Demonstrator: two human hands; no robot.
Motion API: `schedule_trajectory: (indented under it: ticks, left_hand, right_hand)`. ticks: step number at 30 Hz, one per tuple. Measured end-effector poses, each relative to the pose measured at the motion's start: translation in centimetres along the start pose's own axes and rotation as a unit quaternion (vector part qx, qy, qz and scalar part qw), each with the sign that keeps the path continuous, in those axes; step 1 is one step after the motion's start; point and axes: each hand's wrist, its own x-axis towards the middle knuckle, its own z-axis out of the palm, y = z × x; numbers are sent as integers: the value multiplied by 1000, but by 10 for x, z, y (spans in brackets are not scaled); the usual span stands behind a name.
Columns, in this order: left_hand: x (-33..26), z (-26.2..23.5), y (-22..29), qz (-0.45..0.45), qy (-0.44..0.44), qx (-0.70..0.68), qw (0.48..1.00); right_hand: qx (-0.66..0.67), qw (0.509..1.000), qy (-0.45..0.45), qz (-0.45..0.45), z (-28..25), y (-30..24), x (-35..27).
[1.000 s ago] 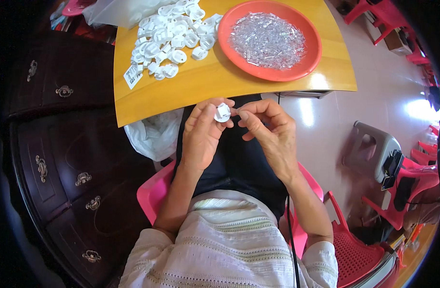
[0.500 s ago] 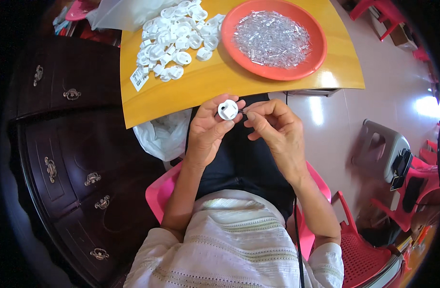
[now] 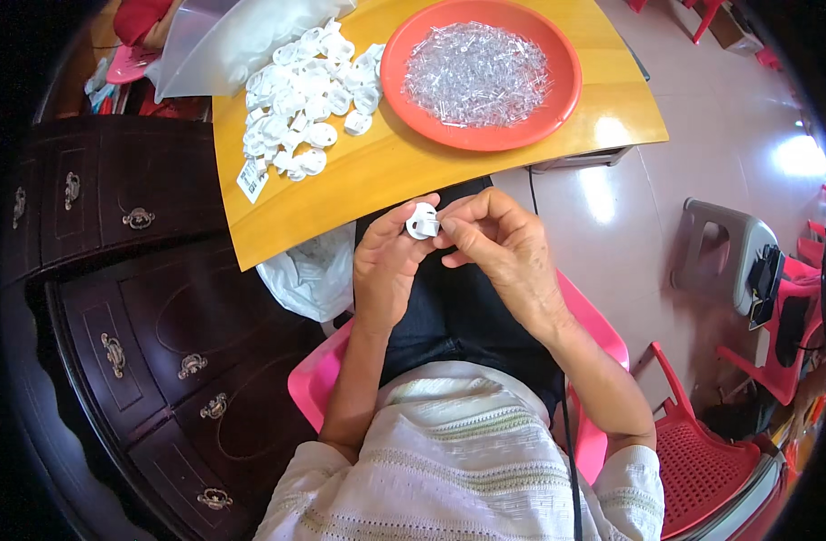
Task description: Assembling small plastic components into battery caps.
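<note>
My left hand grips a small round white plastic part between thumb and fingers, over my lap just off the table's near edge. The part is a disc with a raised block in its middle and a dark hole at one side. At its right side, the pinched thumb and forefinger of my right hand meet the part; whatever they hold is too small and covered to make out. Beyond my hands, a heap of similar white parts lies on the yellow table. A red-orange dish holds many short, thin, clear pieces.
A translucent bag sits at the table's far left, near another person's arm. Under the near edge hangs a white bag. Dark drawers stand on the left. To the right are a grey stool and red chairs.
My right fingers have come in against the white part, which has turned in my left hand. The thin piece seen between them earlier is now hidden. The whole view has shifted slightly.
</note>
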Motion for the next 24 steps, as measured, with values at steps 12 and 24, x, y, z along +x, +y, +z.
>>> schedule_trajectory:
  ticks: [12,24]
  left_hand:
    - [2,12,6,3,13,34,999]
    - [2,18,9,12,1,32,999]
  right_hand:
    - [-78,994,18,-77,3,-2,-5]
    - [-11,998,17,-53,8,-11,-7]
